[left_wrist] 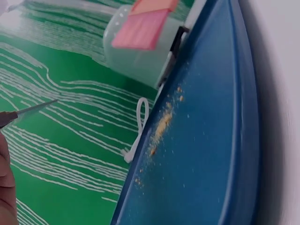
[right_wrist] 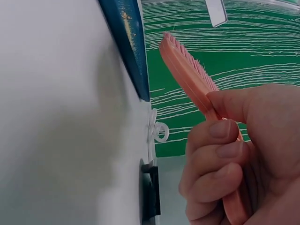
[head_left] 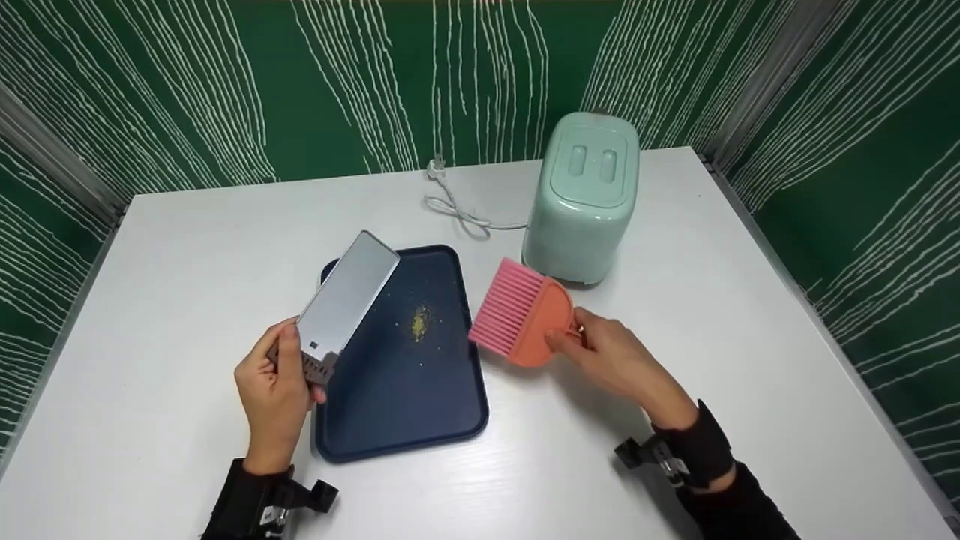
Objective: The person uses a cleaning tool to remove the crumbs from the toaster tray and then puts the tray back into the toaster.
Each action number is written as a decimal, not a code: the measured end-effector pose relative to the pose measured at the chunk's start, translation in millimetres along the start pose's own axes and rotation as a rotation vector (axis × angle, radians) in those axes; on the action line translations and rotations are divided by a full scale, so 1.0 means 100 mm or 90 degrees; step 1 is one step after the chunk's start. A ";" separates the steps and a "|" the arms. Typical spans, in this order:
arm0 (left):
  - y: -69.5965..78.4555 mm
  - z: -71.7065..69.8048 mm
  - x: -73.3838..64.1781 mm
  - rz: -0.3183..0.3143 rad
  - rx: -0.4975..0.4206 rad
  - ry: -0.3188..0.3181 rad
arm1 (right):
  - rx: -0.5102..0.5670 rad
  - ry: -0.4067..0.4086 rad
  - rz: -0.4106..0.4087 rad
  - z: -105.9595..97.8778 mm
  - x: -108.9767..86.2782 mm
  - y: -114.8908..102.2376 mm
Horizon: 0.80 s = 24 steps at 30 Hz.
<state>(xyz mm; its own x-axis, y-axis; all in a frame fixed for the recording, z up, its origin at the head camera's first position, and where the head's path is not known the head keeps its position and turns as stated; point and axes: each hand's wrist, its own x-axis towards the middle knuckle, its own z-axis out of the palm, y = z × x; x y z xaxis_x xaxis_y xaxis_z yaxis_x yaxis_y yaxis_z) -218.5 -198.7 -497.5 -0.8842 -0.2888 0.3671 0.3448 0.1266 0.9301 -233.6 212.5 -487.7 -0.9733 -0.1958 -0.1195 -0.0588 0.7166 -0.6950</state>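
Note:
My left hand (head_left: 274, 394) grips the slotted grey end of a toaster crumb tray (head_left: 349, 292), thumb on top. Its flat metal plate slants up over the left side of a dark blue serving tray (head_left: 409, 401); the left wrist view catches it nearly edge-on. In my right hand (head_left: 626, 360) is a coral cleaning brush (head_left: 546, 324) with pink bristles, held by its handle with fingers curled round it. The bristles point left, beside the serving tray's right edge. Yellowish crumbs (head_left: 418, 324) lie on the serving tray between the two hands.
A mint-green toaster (head_left: 577, 232) stands behind my right hand, its lid on top. Its white cord (head_left: 465, 214) loops across the white table (head_left: 202, 270) to a plug by the back edge. Green walls with white streaks enclose the table.

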 end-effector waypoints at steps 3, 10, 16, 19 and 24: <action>0.02 0.00 -0.01 -0.031 -0.028 -0.004 | -0.006 -0.026 0.011 0.02 -0.09 0.06; 0.04 0.05 -0.01 -0.066 -0.075 -0.023 | -0.012 -0.063 0.021 0.07 -0.26 0.19; 0.02 0.08 0.00 -0.080 -0.092 -0.028 | -0.017 -0.070 0.016 0.11 -0.37 0.27; 0.02 0.09 0.00 -0.087 -0.100 -0.028 | -0.031 -0.062 0.026 0.14 -0.40 0.28; 0.01 0.12 0.00 -0.097 -0.117 -0.022 | -0.068 -0.046 0.053 0.17 -0.43 0.27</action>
<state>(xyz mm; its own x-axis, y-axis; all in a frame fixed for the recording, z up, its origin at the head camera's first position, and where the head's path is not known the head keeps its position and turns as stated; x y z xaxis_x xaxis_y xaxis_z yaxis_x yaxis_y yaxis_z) -222.1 -187.4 -496.6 -0.9397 -0.2577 0.2247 0.2553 -0.0916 0.9625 -189.5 228.9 -513.7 -0.9577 -0.1771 -0.2267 -0.0055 0.7992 -0.6011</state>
